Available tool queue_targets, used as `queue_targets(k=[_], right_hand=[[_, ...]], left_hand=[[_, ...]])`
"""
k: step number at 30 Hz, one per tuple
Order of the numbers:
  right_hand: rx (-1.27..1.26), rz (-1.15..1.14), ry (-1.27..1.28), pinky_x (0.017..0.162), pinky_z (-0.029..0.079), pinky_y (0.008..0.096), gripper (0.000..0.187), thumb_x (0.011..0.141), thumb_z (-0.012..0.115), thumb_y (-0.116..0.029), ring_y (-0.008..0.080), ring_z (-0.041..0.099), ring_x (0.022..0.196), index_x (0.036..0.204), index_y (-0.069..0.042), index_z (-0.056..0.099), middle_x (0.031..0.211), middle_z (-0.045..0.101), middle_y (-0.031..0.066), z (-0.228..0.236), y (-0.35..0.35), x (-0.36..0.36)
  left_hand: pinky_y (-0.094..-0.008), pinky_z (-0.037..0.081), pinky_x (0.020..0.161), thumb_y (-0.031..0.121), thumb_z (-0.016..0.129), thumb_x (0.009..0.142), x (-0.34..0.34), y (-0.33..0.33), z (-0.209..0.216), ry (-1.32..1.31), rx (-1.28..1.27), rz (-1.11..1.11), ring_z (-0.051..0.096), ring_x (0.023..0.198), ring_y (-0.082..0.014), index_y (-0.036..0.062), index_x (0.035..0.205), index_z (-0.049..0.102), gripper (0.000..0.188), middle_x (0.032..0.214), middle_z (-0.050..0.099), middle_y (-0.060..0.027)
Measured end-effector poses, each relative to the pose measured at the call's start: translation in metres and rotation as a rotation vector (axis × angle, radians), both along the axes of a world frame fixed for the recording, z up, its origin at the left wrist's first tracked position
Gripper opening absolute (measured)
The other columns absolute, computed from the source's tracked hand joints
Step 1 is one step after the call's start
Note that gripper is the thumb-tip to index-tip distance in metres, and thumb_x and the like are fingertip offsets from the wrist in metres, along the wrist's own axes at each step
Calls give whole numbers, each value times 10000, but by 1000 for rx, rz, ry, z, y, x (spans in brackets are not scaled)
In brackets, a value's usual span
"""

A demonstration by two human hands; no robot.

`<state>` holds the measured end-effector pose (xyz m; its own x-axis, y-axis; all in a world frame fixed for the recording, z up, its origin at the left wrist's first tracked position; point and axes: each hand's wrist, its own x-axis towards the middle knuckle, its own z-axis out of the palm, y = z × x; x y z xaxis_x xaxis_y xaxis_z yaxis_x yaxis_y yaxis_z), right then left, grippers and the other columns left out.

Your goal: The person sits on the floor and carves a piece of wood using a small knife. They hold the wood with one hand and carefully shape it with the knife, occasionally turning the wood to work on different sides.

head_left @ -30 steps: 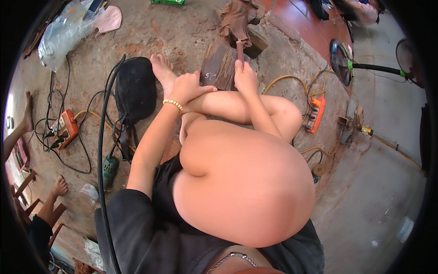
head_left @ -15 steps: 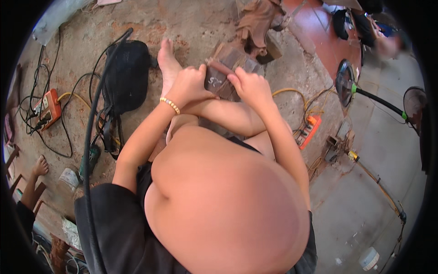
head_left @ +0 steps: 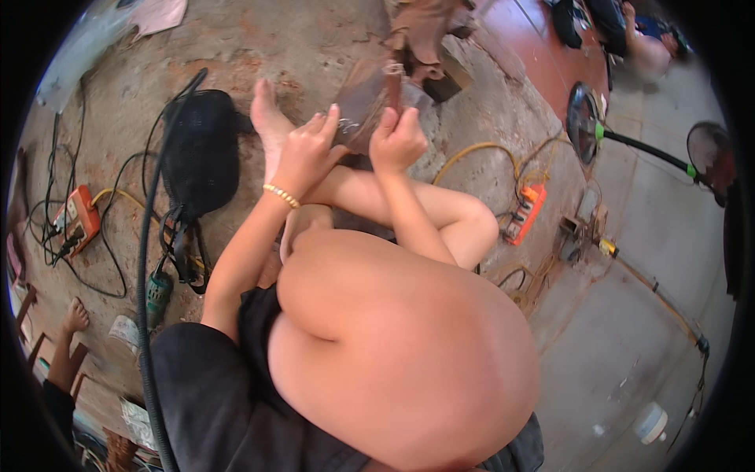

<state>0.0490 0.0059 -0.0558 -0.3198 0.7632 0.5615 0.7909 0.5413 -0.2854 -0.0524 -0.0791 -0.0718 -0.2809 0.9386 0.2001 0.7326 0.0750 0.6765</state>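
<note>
My right hand (head_left: 399,141) is closed around a short brown stick (head_left: 394,89) that stands up from the fist, with a paler rounded far end. Behind it lies a dark brown block (head_left: 358,98) with pale chalk-like marks on its face. My left hand (head_left: 309,151), a beaded bracelet on its wrist, is just to the left of the block's near edge. Its fingers are apart and nothing shows in them. Whether the left fingertips touch the block, I cannot tell. My crossed legs lie beneath both hands.
A carved brown piece (head_left: 425,33) stands beyond the block. To the left lie a black bag (head_left: 203,153), an orange power strip (head_left: 81,223) and a green power tool (head_left: 159,297). Another orange strip (head_left: 525,214) and a fan (head_left: 582,122) are right. Another person's foot (head_left: 76,316) shows far left.
The brown stick has swung from slanting leftward between both hands to nearly upright in my right hand. My left hand has come away from it, its fingers spreading. The view has shifted somewhat.
</note>
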Motion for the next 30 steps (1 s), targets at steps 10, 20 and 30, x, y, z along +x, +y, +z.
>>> queue_targets(k=[10,20,30], right_hand=[[-318,139,66,482,381,415,251,806,398,-291,371,493,574,793,-46,447,628,514,154,14,19,4],[-442,363,-507,479,428,393,293,731,504,-204,308,528,540,1024,-188,494,641,532,104,61,-6,31],[-249,554,-777,401,416,366,267,720,504,-204,262,525,471,985,-240,500,564,527,72,78,33,25]], left_hand=[[-346,456,606,311,661,552,-16,19,4,-128,-65,80,543,720,-317,2,1092,402,673,928,512,-177],[-357,424,704,371,682,505,-21,25,-5,-276,-106,-44,519,813,-339,-18,1128,359,803,951,513,-209],[-363,443,626,467,608,572,-25,23,-3,-101,-307,-27,548,740,-310,-11,1082,401,730,811,559,-186]])
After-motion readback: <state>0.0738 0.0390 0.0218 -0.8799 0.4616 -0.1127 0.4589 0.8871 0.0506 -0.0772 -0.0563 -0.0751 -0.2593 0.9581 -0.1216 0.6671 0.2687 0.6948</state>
